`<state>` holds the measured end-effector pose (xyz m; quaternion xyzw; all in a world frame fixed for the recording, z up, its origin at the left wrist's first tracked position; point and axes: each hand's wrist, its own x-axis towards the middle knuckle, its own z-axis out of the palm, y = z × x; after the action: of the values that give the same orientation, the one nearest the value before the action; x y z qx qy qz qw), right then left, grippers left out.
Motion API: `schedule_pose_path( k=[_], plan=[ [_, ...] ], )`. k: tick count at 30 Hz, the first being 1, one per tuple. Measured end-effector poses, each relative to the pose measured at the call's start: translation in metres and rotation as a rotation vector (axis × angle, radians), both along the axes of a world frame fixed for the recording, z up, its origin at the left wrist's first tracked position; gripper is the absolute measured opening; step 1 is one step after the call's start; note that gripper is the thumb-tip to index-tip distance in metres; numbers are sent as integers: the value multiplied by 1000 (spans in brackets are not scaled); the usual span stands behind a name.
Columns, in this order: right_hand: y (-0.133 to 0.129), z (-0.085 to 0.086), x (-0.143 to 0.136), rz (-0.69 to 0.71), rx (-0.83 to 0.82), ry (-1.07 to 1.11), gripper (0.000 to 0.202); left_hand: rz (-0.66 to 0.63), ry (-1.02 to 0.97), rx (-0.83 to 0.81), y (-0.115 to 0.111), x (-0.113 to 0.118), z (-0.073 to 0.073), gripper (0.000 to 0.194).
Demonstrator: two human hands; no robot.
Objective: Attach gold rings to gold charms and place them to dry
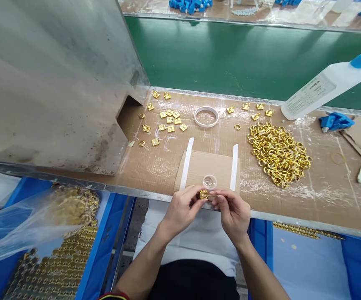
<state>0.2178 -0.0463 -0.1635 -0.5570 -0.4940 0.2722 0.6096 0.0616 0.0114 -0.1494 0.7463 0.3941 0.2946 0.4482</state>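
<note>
Between the thumb and fingers of my left hand (183,208) is a small gold square piece (203,194). My right hand (235,212) pinches a thin stick (212,195), whose tip reaches to the gold piece. Just beyond the fingers, a small clear round dish (209,181) sits on a cardboard pad (211,164) fixed with white tape strips. Several gold square pieces (169,120) lie in a loose cluster farther back on the left. A heap of gold rings (279,154) lies to the right of the pad.
A large metal housing (55,83) stands at left. A white tape roll (206,117) lies mid-bench. At right are a white bottle with a blue cap (324,89) and a blue clamp-like part (337,121). Blue trays (105,246) holding gold pieces sit below the bench edge.
</note>
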Motion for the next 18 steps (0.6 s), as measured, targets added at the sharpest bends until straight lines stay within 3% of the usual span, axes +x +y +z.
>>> schedule_pose_path(
  k=[18],
  plan=[
    [-2, -3, 2, 16, -29, 13, 11, 6, -3, 2, 0, 1, -1, 20]
  ],
)
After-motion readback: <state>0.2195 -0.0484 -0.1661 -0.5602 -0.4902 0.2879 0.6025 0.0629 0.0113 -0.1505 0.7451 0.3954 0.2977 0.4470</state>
